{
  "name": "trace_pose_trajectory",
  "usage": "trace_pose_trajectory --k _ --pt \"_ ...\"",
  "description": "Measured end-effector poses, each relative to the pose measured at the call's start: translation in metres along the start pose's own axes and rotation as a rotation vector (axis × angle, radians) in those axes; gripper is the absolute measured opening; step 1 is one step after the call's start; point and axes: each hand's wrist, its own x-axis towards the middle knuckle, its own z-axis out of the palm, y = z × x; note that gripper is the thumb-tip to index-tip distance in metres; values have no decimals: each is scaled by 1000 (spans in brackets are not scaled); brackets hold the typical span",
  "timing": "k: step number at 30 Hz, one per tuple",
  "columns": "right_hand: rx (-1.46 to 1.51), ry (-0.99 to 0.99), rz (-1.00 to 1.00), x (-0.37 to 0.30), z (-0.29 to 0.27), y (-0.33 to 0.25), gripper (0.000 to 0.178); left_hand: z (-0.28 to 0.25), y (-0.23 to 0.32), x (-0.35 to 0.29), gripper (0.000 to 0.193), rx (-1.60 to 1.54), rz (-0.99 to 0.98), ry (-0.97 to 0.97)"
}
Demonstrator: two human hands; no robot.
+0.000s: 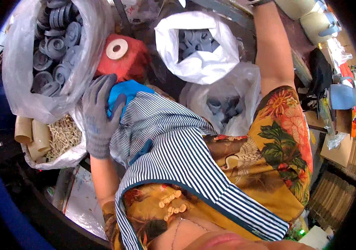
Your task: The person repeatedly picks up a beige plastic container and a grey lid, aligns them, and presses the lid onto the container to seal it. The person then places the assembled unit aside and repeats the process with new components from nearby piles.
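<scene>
My left hand (101, 110), in a grey knitted glove, lies with fingers stretched out and thumb apart beside a bright blue patch of cloth (123, 92) at the lap of my striped apron (173, 146). Close to its fingertips stand a clear plastic bag (17, 79) full of grey round plastic parts (57, 46) and a red bundle (128, 60) with a pale ring (116, 48) on it. My right arm stretches to the top edge, where only a sliver of the dark-gloved right hand (261, 2) shows. Its fingers are cut off from view.
A white sack (167, 35) with grey plastic pieces sits ahead, with a clear bag (248, 87) of similar pieces nearer. On the left, another sack (67, 156) holds cardboard tubes (39, 135) and thin beige pieces (64, 135). Stacked cardboard (332, 196) stands at the right.
</scene>
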Motion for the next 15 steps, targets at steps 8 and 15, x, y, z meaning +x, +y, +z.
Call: trace_pose_trajectory --k 8,15 --pt "422 -945 -105 -240 14 -10 43 101 -39 -19 44 -154 -113 -56" --pt "-481 -1513 686 -551 27 150 58 178 -68 -49 39 54 -94 14"
